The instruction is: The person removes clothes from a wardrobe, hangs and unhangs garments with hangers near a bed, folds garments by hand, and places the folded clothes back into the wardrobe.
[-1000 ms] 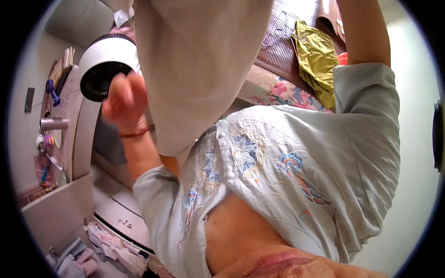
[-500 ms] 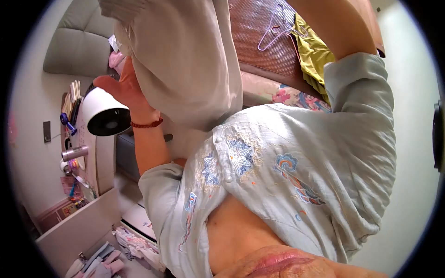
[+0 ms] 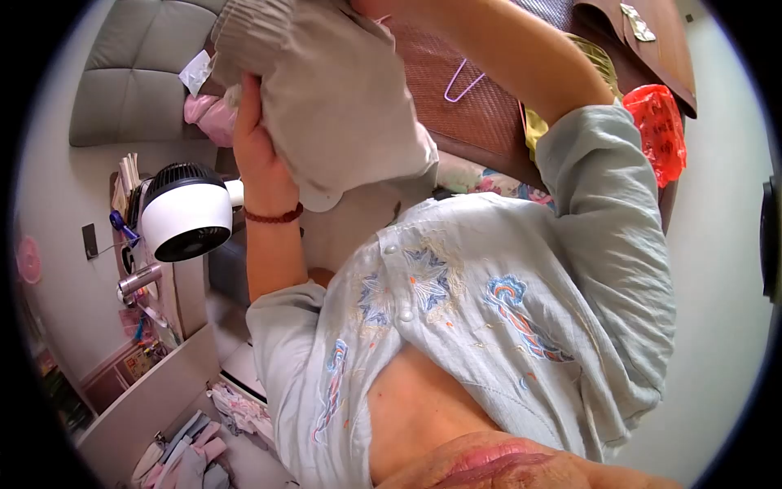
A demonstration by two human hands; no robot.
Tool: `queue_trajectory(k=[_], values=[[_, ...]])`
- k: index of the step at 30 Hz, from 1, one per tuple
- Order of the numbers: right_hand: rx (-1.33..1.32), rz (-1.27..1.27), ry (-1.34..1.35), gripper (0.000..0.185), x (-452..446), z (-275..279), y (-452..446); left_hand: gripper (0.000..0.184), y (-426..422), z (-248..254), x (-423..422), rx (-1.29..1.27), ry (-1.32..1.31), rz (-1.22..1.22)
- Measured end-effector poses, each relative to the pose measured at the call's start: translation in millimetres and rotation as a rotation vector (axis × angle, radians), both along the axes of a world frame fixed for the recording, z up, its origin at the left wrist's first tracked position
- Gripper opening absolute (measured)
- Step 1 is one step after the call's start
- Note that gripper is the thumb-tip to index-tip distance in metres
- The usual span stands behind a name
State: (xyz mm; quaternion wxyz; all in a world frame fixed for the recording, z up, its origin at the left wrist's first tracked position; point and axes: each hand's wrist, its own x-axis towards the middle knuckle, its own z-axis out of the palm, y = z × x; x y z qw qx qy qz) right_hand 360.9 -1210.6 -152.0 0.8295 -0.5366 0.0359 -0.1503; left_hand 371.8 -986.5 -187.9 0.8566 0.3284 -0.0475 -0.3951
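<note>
A beige garment (image 3: 338,110) with a gathered elastic band (image 3: 254,37) is held up in front of my chest, bunched in folds. Its kind cannot be told for certain. My left hand (image 3: 265,151), with a red bead bracelet on the wrist, grips its left side, the thumb in front and the fingers behind the cloth. At the upper edge of the view, my right hand (image 3: 376,8) is closed at the garment's top right, mostly cut off by the frame.
A white fan (image 3: 186,208) stands left, beside a cluttered desk. Below it, an open drawer (image 3: 151,391) contains folded clothes. A brown woven mat (image 3: 456,98) bears a lilac hanger (image 3: 466,81) and yellow-green cloth. A red plastic bag (image 3: 658,134) lies right; a grey cushion (image 3: 134,73) is upper left.
The garment has moved up and gathered shorter. My left hand has shifted right and closed on its side. My right hand has come down into view, and the red bag now shows.
</note>
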Motion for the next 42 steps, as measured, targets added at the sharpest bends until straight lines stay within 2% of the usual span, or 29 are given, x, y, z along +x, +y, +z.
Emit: queue_trajectory(k=[1,3,4,5,6,7,8,9,10,11,13,17,19,21,23,24,26,27,29,30,31,34,35,37,42], values=[[0.009,0.002,0.001,0.009,0,-15,-7,0.04,2,-2,2,0.009,0.001,0.002],[0.25,0.55,-0.111,0.015,-4,-45,-25,0.048,17,-4,-2,-0.279,0.082,-0.166],[0.222,0.501,0.004,0.028,-29,-38,-25,0.051,35,-12,10,-0.243,0.024,-0.125],[0.013,0.517,-0.159,0.043,-36,-70,-42,0.049,49,-30,10,0.225,-0.515,0.263],[0.306,0.365,0.022,0.03,-37,-98,-48,0.048,66,-24,11,0.084,-0.387,0.243],[-0.092,0.178,-0.037,0.026,-40,-149,-65,0.048,75,-18,12,-0.033,-0.318,0.213],[0.377,-0.15,0.247,0.016,-53,-178,-58,0.048,84,-13,12,-0.081,-0.311,0.213],[0.327,-0.348,0.509,0.01,-63,-223,-68,0.048,88,-9,10,-0.106,-0.311,0.218],[0.554,-0.394,0.646,0.016,-76,-287,-82,0.048,89,-8,6,-0.113,-0.311,0.217],[0.54,-0.437,0.913,0.017,-90,-312,-85,0.047,85,-9,-1,-0.112,-0.305,0.216],[0.331,-0.627,1.342,0.031,-104,-345,-81,0.047,73,-15,-14,-0.052,-0.297,0.206],[0.202,-0.756,1.415,0.036,-106,-373,-86,0.046,16,-42,-62,0.13,-0.202,0.083],[-0.353,-0.576,1.484,0.036,-105,-402,-96,0.046,1,-48,-72,0.173,-0.173,0.031],[-0.408,-0.591,1.496,0.031,-104,-402,-95,0.045,11,-42,-68,0.172,-0.185,0.041],[-0.836,-0.789,1.314,0.021,-103,-413,-90,0.045,52,-26,-55,0.117,-0.233,0.128],[-0.837,-0.792,1.305,0.021,-104,-417,-88,0.045,77,-16,-49,0.068,-0.265,0.184],[-0.203,-0.858,0.991,0.019,-108,-417,-84,0.045,115,0,-41,-0.037,-0.31,0.247],[-0.206,-0.86,0.977,0.019,-109,-400,-78,0.044,123,3,-41,-0.065,-0.322,0.253],[-0.013,-0.644,0.729,0.022,-121,-320,-48,0.044,128,6,-44,-0.115,-0.342,0.247],[0.085,-0.544,0.597,0.025,-123,-302,-34,0.044,129,8,-46,-0.14,-0.346,0.24],[0.079,-0.529,0.582,0.025,-126,-286,-23,0.044,130,9,-47,-0.169,-0.349,0.23],[0.037,-0.175,0.447,0.025,-131,-238,3,0.043,133,20,-45,-0.272,-0.375,0.195],[0.024,-0.156,0.434,0.025,-128,-231,9,0.043,136,25,-44,-0.304,-0.384,0.185],[-0.026,0.074,0.285,0.019,-124,-221,23,0.043,141,35,-45,-0.354,-0.405,0.169],[-0.04,0.215,0.138,0.01,-105,-151,89,0.042,145,58,-57,-0.375,-0.451,0.177]])
